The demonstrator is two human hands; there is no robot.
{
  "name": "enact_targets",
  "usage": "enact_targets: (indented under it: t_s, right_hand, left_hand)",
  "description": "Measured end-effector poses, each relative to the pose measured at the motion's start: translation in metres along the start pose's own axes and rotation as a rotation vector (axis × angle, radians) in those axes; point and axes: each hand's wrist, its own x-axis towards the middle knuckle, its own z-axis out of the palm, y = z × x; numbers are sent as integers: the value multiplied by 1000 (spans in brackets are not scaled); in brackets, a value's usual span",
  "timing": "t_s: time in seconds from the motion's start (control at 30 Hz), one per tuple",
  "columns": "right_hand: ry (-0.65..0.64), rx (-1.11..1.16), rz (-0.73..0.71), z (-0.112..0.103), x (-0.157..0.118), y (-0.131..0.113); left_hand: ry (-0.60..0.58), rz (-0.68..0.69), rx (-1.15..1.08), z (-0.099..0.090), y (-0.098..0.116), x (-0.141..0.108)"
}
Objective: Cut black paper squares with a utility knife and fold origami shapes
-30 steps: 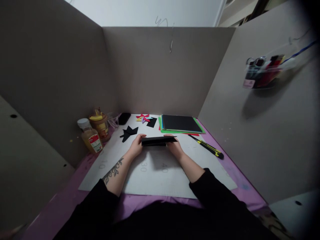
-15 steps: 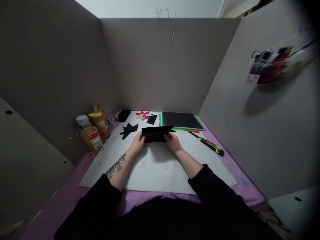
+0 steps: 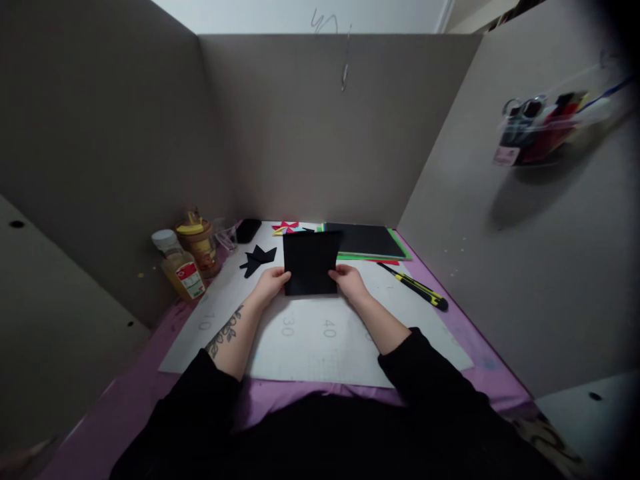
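Note:
A sheet of black paper [image 3: 311, 263] is held up over the white mat [image 3: 310, 360], its face turned toward me. My left hand [image 3: 271, 284] pinches its left edge near the bottom, thumb in front. On the opposite edge, my right hand [image 3: 350, 281] grips it the same way. The fingers behind the paper are hidden. Left of the sheet lies a folded black paper shape [image 3: 257, 259] with pointed ends. Behind the sheet, small coloured paper pieces [image 3: 287, 228] are partly covered by it.
A stack of coloured paper [image 3: 373, 241] with black on top lies at the back right, near a black-and-yellow utility knife [image 3: 423, 292]. At left stand a glue bottle [image 3: 181, 267] and a brown cup [image 3: 200, 243]. A clear holder [image 3: 543, 137] hangs on the right wall. A black phone-like object [image 3: 249, 231] lies behind.
The black paper, folded over with a flap before, now shows as a flat, taller square. My hands have kept their hold on its sides, moving only slightly.

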Motion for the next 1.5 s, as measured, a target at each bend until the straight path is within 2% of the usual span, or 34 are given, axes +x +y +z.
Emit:
enact_targets:
  t_s: [0.1,0.3,0.57,0.83,1.03,1.2,1.5]
  right_hand:
    - [5,33,26,-1,-2,-1]
    - [-30,39,89,-7,-12,-18]
    - [-129,-51,-5,-17,-41,-49]
    - [-136,-23,60,-7,-53,-36]
    - [-120,-21,16,-7,-54,-36]
    - [-118,-31,-16,-7,-54,-33]
    - [-117,-87,-28,-9,-53,-31]
  left_hand:
    - [-5,51,65,-3,6,-4]
    - [75,106,223,-6,21,-10]
    - [41,120,328,-17,40,-42]
    - [14,156,376,-18,17,-55]
    - [4,182,414,-14,22,-56]
    - [-12,213,430,-16,16,-55]
    - [17,229,544,-15,21,-57]
